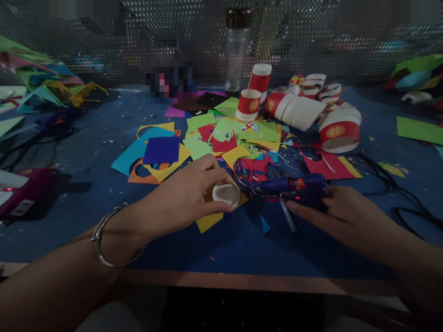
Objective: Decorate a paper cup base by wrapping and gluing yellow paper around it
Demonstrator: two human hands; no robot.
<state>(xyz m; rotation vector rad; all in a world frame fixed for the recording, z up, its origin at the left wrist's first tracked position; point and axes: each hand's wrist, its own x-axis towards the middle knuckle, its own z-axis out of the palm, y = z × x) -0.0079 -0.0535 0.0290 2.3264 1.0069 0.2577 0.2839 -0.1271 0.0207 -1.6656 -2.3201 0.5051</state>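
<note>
My left hand (190, 189) is closed around a small white round piece (226, 194), which looks like the cut-off bottom of a paper cup. Yellow paper (209, 223) lies under it. In my right hand (341, 212) is a blue glue gun (308, 188), its nozzle pointing left, close to the white piece. A red light glows on the gun's side. Below the gun, a clear stick (288, 216) lies on the table. Behind both hands, cut scraps of coloured paper are heaped, among them a dark blue square (161, 150) and a red sheet (327, 166).
Red-and-white paper cups (248, 105) and a glass bottle (237, 55) stand at the back, with a stack of cups (297, 108) lying beside them. Black cable (398, 184) runs at right. A magenta power block (31, 193) sits at left; a perforated screen (194, 37) borders the table.
</note>
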